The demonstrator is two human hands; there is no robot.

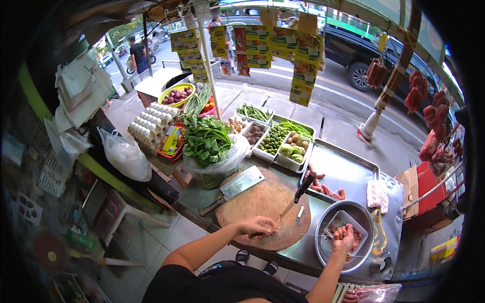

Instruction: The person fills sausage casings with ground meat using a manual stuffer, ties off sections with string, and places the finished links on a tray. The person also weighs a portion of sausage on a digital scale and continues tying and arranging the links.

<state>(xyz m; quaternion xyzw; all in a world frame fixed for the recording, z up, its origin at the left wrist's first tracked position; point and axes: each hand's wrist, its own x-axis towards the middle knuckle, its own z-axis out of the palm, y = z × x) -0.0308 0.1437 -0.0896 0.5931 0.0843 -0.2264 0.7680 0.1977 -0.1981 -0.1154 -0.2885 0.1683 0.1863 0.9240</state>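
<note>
Head view: the left hand (258,227) is above the near part of the chopping board (247,207), fingers curled and closed on a thin pale strand (303,234). The strand extends from these fingers to the right hand (343,237), whose fingers are closed on it in a fist above the metal bowl (365,212).

Clearances: directly ahead of the left fingers, the board surface is bare as far as the cleaver (243,183). The cleaver's blade is on the far side of the board, and its handle projects past the left edge. Ahead and to the right of the left fingers, a knife (303,187) stands tilted, black handle up, blade tip near the fingers. A small white item (300,212) lies beyond it. The bowl rim encircles the space below the right fingers. Ahead of the right fingers, a rectangular metal tray (346,169) has a wide bare area, with sausages (328,190) grouped toward its near left corner.

Materials and shapes: the board is round, brown and worn, with a wood-like surface. The cleaver blade is broad, flat and grey. The bowl is round and smooth. Below the right fingers, it contains a white container (345,217) holding coarse, pinkish minced meat (357,239). Well ahead of the left fingers, leafy greens (204,139) bulge from a translucent plastic bag (235,154)
</note>
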